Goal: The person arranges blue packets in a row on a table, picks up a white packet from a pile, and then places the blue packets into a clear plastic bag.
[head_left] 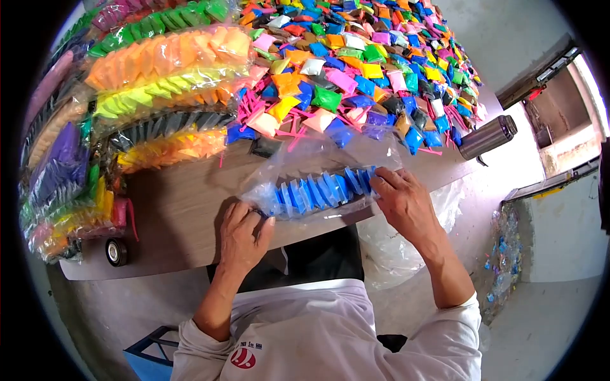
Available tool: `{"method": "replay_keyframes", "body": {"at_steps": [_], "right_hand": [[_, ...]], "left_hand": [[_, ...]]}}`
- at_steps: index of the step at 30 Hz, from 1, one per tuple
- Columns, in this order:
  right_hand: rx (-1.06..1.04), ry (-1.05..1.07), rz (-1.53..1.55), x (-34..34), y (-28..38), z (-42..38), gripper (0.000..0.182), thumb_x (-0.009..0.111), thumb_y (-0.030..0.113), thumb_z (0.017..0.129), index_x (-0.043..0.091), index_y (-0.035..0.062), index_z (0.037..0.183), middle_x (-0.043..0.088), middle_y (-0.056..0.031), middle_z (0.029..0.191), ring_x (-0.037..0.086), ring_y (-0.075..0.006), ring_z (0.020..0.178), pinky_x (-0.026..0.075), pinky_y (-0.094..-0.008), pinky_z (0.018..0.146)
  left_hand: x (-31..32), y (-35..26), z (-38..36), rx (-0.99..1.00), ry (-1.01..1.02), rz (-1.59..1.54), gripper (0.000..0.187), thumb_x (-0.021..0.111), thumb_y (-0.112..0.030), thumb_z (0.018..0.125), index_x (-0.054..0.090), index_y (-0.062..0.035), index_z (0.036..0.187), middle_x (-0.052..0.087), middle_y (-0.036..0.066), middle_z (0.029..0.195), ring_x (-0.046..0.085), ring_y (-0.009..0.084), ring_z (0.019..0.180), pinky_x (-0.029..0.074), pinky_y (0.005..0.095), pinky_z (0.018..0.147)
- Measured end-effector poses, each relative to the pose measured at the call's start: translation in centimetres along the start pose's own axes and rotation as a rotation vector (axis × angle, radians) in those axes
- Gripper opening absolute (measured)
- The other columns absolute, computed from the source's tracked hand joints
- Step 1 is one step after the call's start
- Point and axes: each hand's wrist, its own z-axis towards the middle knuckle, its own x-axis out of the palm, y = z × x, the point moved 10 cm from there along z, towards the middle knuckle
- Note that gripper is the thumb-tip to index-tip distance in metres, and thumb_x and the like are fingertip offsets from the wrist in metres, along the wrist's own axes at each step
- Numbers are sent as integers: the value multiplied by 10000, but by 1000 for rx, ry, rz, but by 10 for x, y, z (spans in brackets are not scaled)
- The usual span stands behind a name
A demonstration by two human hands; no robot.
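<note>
A clear plastic bag (372, 152) lies at the table's front edge, holding a row of several small blue packets (321, 192) standing side by side. My left hand (244, 232) is at the bag's left end, its fingers curled over the plastic. At the right end, my right hand (403, 197) pinches the bag beside the last blue packet. The fingertips of both hands are partly hidden by the plastic and the fingers themselves.
A big heap of loose colourful packets (327, 98) and pink plastic sticks covers the table's far side. Filled bags of orange packets (168, 57) and other colours are stacked left. A steel flask (488, 138) lies at right; a tape roll (116, 252) sits front left.
</note>
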Motion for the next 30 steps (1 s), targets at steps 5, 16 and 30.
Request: {"method": "replay_keyframes", "body": {"at_steps": [5,16,30], "right_hand": [[17,104,-27,10,-9,8,157,648,54,811,646,36,966,679,-103,1066,644,-316,943,533,-441,803],[-86,111,221,-5,-9,22,138,725,120,814,621,30,817,646,-115,834,607,-342,834,487,-450,753],[75,389,506,52,-51,76,471,652,455,948,648,-2,839,596,-199,725,583,-367,671,441,-447,611]], "left_hand": [[-6,-5,2,31,-38,-3,163,707,-135,831,669,22,852,616,147,979,574,359,924,467,447,808],[-4,4,1,-3,-14,-49,174,713,-114,834,647,44,803,646,157,1031,603,353,956,487,433,845],[-60,6,25,-114,-198,-207,77,651,-6,883,675,67,888,676,131,1019,654,225,846,514,312,767]]}}
